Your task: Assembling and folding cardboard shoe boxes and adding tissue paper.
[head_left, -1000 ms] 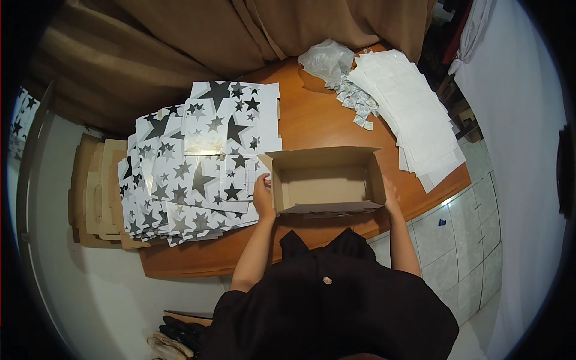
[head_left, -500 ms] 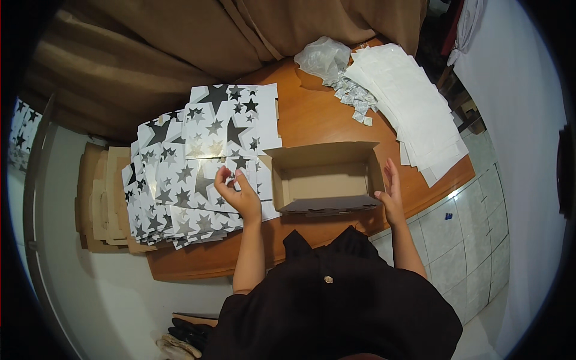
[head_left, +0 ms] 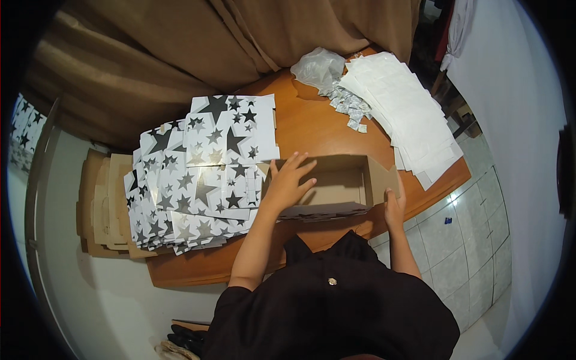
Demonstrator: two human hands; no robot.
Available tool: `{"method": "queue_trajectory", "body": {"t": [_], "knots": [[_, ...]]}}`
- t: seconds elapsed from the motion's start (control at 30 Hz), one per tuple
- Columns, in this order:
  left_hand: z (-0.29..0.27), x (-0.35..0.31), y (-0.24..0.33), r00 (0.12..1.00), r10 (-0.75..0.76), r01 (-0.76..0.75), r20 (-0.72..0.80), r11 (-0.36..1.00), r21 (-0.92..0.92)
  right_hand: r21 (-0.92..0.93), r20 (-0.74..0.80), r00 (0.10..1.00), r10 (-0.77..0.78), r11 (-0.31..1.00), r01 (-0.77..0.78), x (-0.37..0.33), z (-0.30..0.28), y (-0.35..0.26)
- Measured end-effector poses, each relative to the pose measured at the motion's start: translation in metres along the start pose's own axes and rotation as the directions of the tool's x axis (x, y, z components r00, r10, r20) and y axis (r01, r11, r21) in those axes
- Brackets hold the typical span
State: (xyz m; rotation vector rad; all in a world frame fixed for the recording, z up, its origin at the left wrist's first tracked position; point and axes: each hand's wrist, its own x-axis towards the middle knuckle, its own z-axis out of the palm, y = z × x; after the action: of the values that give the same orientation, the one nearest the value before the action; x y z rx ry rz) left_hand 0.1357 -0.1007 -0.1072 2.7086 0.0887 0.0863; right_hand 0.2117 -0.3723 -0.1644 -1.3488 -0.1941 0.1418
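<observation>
Cardboard box [head_left: 336, 189], brown, open-topped, between both hands: left hand [head_left: 288, 180] spread flat over its left end, right hand [head_left: 394, 207] gripping right flap.

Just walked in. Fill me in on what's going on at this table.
A person is working on an open cardboard box on a wooden table. The left hand lies spread over the box's left end; the right hand grips its right wall. A stack of flat star-printed box blanks lies to the left, white sheets to the right.
</observation>
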Motion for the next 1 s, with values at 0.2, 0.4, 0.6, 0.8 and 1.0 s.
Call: {"method": "queue_trajectory", "body": {"t": [0.2, 0.4, 0.6, 0.8, 1.0], "knots": [[0.002, -0.027, -0.001, 0.973, 0.030, -0.021, 0.228, 0.999, -0.038, -0.008, -0.083, 0.996, 0.032, 0.999, -0.033, -0.003, 0.000, 0.010], [-0.008, -0.026, -0.009, 0.912, -0.049, 0.077, 0.408, 0.996, -0.052, -0.021, -0.103, 0.994, 0.038, 0.999, -0.040, 0.002, -0.001, 0.019], [-0.004, -0.054, -0.034, 0.938, -0.016, 0.096, 0.346, 0.971, -0.217, -0.044, -0.005, 1.000, -0.007, 0.999, 0.006, -0.001, 0.001, 0.007], [-0.010, -0.054, -0.024, 0.899, -0.026, 0.077, 0.437, 0.992, -0.100, 0.271, 0.586, 0.809, -0.038, 0.951, -0.151, 0.012, 0.001, 0.007], [-0.010, -0.054, -0.025, 0.965, -0.026, 0.080, 0.262, 0.977, -0.198, -0.426, 0.334, 0.940, -0.071, 0.878, 0.218, 0.020, 0.024, 0.021]]}}
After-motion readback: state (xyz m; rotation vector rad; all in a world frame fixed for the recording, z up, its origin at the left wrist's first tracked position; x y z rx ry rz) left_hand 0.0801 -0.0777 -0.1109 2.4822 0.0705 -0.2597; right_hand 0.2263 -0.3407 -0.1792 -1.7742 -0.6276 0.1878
